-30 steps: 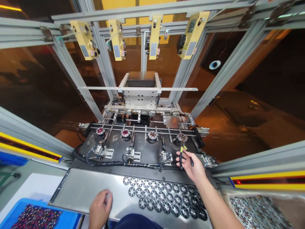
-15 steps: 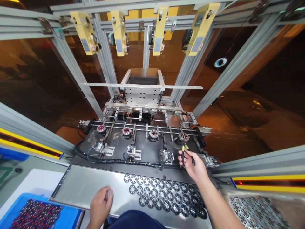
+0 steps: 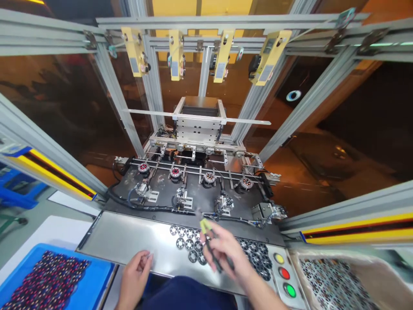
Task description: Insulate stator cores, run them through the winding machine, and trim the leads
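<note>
My right hand [image 3: 226, 249] grips pliers [image 3: 209, 237] with yellow-green and black handles, their blurred jaws pointing up and left over the tray's back edge. Under that hand, rows of round black parts with silvery centres [image 3: 192, 256] lie on the metal tray [image 3: 125, 237], some of them covered by it. At the front edge of the tray my left hand [image 3: 137, 271] has its fingers curled in against the thumb; whatever may be between them is hidden. Beyond the tray, four fixtures each carry a round part [image 3: 245, 183], two with red showing.
A blue bin [image 3: 106, 275] of small dark and red pieces stands at left. At right are yellow, red and green buttons [image 3: 284, 273] and a lined box of metal rings [image 3: 332, 280]. Metal clamps [image 3: 225, 204], cables and yellow-black side bars [image 3: 361, 230] surround the station.
My right hand with the pliers has come back from the rightmost fixture, left and down over the tray. The buttons now show. My left hand stays nearly in place; the view has shifted.
</note>
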### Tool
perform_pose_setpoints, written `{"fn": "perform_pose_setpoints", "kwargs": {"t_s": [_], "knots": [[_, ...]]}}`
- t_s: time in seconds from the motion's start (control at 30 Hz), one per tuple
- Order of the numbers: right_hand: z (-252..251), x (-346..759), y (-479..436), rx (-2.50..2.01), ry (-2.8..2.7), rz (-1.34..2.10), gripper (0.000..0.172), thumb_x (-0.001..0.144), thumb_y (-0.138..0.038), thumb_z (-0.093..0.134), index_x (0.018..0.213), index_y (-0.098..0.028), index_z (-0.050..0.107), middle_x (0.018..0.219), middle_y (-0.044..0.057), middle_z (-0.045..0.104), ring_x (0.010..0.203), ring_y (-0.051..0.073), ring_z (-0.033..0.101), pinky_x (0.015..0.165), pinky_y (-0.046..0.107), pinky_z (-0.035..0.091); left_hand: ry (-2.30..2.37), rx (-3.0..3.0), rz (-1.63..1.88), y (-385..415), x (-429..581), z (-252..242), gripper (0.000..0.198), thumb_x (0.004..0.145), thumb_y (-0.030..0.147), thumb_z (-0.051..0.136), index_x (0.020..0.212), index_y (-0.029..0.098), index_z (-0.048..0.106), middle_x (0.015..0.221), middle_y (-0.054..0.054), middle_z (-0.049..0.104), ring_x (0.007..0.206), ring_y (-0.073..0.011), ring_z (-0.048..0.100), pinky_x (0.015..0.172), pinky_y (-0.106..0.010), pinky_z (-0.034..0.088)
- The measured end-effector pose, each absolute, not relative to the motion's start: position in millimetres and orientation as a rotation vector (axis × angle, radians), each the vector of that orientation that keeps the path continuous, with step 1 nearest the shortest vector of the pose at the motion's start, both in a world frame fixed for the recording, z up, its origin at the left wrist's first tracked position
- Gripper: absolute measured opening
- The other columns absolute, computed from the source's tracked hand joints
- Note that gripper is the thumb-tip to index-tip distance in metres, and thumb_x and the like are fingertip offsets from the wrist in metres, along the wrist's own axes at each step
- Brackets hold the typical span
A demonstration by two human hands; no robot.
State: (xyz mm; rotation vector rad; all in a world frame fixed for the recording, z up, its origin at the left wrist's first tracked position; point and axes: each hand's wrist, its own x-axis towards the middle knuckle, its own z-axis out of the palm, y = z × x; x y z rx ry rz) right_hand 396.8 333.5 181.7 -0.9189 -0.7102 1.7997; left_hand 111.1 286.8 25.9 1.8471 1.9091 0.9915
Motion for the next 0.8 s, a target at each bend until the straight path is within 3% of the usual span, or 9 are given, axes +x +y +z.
{"fn": "perform_pose_setpoints", "kwargs": {"t_s": [0.1, 0.27, 0.5, 0.8], "knots": [[192.0, 453.5, 344.7, -1.039, -0.648, 1.554, 0.041, 0.072, -0.033, 0.075, 0.110, -0.022, 0.067, 0.086, 0.002, 0.065, 0.051, 0.011, 0.055, 0.036, 0.021, 0.045, 1.913, 1.877, 1.009, 281.2, 114.6, 23.9, 0.038, 0.091, 0.055, 0.051, 0.090, 0.019, 0.066, 0.067, -0.003, 0.068, 0.064, -0.0201, 0.067, 0.068, -0.031, 0.053], [179.7, 519.8, 370.4, -1.222, -0.525, 1.355, 0.025, 0.066, -0.024, 0.077, 0.089, -0.020, 0.066, 0.081, 0.001, 0.069, 0.055, 0.014, 0.061, 0.042, 0.024, 0.050, 1.839, 2.006, 0.935, 280.2, 127.8, 12.4, 0.030, 0.094, 0.046, 0.051, 0.091, 0.020, 0.065, 0.071, -0.004, 0.067, 0.075, -0.0229, 0.067, 0.081, -0.038, 0.051], [132.4, 532.8, 400.2, -1.279, -0.390, 1.352, 0.028, 0.066, -0.033, 0.073, 0.089, -0.021, 0.063, 0.080, 0.001, 0.071, 0.058, 0.016, 0.064, 0.045, 0.026, 0.051, 1.732, 2.105, 0.797, 271.1, 129.8, 7.3, 0.022, 0.096, 0.037, 0.052, 0.099, 0.019, 0.064, 0.068, -0.001, 0.061, 0.067, -0.0189, 0.059, 0.078, -0.035, 0.050], [123.1, 538.9, 412.3, -1.234, -0.330, 1.396, 0.031, 0.065, -0.033, 0.072, 0.092, -0.022, 0.062, 0.078, -0.001, 0.070, 0.059, 0.016, 0.062, 0.046, 0.026, 0.048, 1.765, 2.084, 0.707, 271.1, 129.2, 8.1, 0.021, 0.096, 0.036, 0.052, 0.098, 0.018, 0.063, 0.069, -0.002, 0.061, 0.067, -0.0193, 0.058, 0.078, -0.036, 0.048]]}}
